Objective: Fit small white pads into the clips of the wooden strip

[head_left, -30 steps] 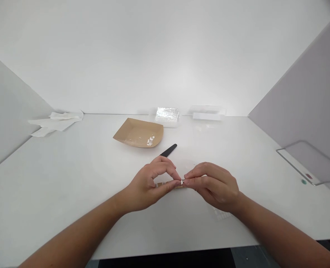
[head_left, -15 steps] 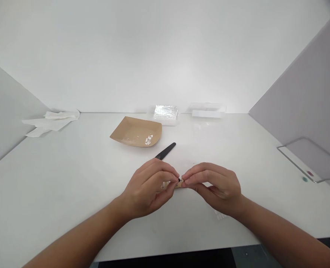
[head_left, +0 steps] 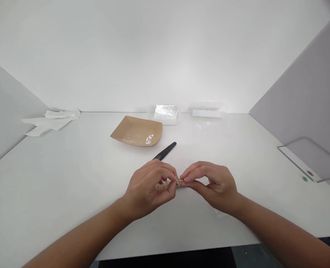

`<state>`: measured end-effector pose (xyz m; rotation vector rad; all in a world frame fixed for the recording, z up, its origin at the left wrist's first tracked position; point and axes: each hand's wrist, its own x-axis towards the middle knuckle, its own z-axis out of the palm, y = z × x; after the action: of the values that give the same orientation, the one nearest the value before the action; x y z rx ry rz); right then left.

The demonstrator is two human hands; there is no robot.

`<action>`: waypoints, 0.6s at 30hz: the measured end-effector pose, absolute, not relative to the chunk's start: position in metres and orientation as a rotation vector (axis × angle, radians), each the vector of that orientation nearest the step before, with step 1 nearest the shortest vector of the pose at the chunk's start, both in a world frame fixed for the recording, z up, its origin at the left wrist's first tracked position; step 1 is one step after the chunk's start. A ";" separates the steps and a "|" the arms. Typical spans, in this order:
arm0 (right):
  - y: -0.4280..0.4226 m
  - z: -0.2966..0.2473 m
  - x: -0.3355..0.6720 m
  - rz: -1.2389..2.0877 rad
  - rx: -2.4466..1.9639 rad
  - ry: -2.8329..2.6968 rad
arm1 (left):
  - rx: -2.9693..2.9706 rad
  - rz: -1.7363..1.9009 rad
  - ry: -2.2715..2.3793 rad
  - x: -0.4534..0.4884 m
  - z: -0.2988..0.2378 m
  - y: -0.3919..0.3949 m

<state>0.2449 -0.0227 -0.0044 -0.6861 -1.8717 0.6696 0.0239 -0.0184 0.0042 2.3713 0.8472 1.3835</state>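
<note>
White tabletop [head_left: 70,193] spreads beneath everything, with walls at the back and both sides. With the meeting fingertips as the clock's centre, a wire frame [head_left: 296,164] stands well apart at 3 o'clock. Left hand [head_left: 146,190] reaches in from 8, its thumb and forefinger curled together; whether they grip anything I cannot tell. Right hand [head_left: 222,186] comes from 4, pinching a thin metallic piece [head_left: 181,181]. Brown tray [head_left: 133,130] lies near 11, bearing white flakes [head_left: 149,139]. Nearer, also at 11, a dark tool [head_left: 166,150] runs partly behind the left knuckles. Under the fingertips is a tan strip [head_left: 159,186], partly hidden, with a tiny pale piece [head_left: 178,182] at the pinch.

Such small parts could spring loose if squeezed off-centre, and sideways pressure might slide the strip. Lifting the left hand carelessly towards 11 could knock the tool.

The table's front edge crosses at 6, under both forearms, so a dropped part rolling that way might fall. Room to move is broadest towards 9 and 2.
</note>
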 end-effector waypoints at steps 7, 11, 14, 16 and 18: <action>-0.022 -0.004 0.244 0.631 -0.646 -1.901 | 2.014 1.267 0.925 0.025 0.008 -0.024; -0.021 -0.003 0.246 0.598 -0.640 -1.911 | 1.974 1.239 0.856 0.021 0.006 -0.021; -0.021 -0.003 0.248 0.576 -0.670 -1.920 | 1.958 1.197 0.812 0.017 0.004 -0.019; -0.020 -0.002 0.249 0.551 -0.687 -1.923 | 1.940 1.169 0.794 0.015 0.004 -0.018; -0.019 -0.002 0.250 0.529 -0.693 -1.922 | 1.926 1.145 0.776 0.015 0.005 -0.018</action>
<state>0.2497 -0.0194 -0.0019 -0.6932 -1.9220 0.5293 0.0148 -0.0179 0.0048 1.9263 0.7756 1.1450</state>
